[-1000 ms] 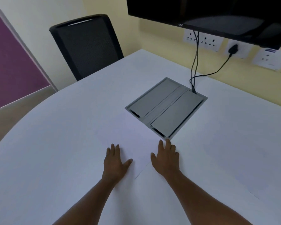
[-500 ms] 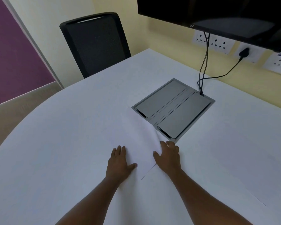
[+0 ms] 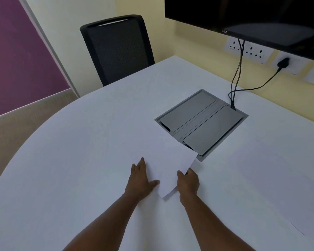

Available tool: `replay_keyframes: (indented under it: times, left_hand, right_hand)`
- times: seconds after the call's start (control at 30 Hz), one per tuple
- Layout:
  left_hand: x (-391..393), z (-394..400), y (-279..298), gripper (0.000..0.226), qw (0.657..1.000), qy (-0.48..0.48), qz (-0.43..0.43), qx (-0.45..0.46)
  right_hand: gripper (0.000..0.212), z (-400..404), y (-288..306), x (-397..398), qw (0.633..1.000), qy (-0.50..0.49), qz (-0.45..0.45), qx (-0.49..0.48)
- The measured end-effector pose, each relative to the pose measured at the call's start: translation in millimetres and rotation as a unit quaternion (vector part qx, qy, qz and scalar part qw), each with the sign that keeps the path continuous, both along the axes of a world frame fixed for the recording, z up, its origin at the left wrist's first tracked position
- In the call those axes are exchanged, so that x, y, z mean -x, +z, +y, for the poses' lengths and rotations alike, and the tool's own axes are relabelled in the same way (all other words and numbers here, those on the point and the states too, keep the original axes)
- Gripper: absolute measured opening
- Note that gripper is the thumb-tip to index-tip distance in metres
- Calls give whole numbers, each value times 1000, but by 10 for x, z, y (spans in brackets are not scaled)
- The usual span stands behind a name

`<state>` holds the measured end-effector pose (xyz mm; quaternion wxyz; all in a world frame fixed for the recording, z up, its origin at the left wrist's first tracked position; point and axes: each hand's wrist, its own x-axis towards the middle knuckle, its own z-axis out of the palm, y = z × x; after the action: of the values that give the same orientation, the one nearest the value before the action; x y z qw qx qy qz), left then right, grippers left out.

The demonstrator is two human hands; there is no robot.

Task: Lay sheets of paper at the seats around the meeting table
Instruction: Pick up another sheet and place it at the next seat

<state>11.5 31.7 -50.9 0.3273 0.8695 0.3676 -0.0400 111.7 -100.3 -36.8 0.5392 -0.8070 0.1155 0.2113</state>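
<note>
A white sheet of paper (image 3: 168,167) lies in the middle of the white meeting table (image 3: 80,151), its right edge raised off the surface and overlapping the near corner of the grey cable box. My right hand (image 3: 188,182) pinches that raised edge, thumb on top and fingers under. Flat on the table, my left hand (image 3: 140,178) rests with fingers spread against the sheet's left side. Another white sheet (image 3: 252,205) lies flat to the right, hard to tell from the table.
A grey recessed cable box (image 3: 201,122) with two lids sits in the table beyond the sheet, black cables (image 3: 236,84) running from it to wall sockets. A black office chair (image 3: 118,48) stands at the far side. A dark screen (image 3: 252,13) hangs on the wall.
My right hand went from lying flat on the table to gripping the sheet's right edge and lifting it. The view shifted left; my left hand stayed flat.
</note>
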Motion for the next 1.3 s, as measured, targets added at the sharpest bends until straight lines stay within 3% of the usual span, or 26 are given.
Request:
replay_keyframes:
  times: [0.17,0.33,0.53,0.7,0.8,0.97,1.1,1.2,1.3]
  left_hand:
    - [143,186,161,102,990,107,-78,51]
    - [365,532,441,71,975,169,-141,8]
    - [799,1013,757,69,961,243,-132,17]
    - [1305,1217,871,57,944,298,-132,52]
    - [1649,1325,867,34,934,326,-133,52]
    - [2284,1443,830,19,921,361,-124,78]
    - [2722,1526,764,19,903,396,-124,109]
    - [2989,1502,688,18,894,412,-126,125]
    - [3200,1465,595,17,896,415,-98,127]
  right_hand:
    - [12,-38,104,-19,999,16,-30,-39]
    - [13,-17,214,31,996,38,-30,-76]
    - [24,124,392,268,990,90,-17,-111]
    - [19,287,482,564,975,172,28,-135]
    - [25,395,503,759,966,220,48,-128]
    - [22,582,506,1049,956,272,55,-101]
    - [7,738,460,1268,952,297,40,-56]
    - [13,876,413,1448,955,294,-1,-26]
    - [5,1004,374,1604,956,293,-24,-5]
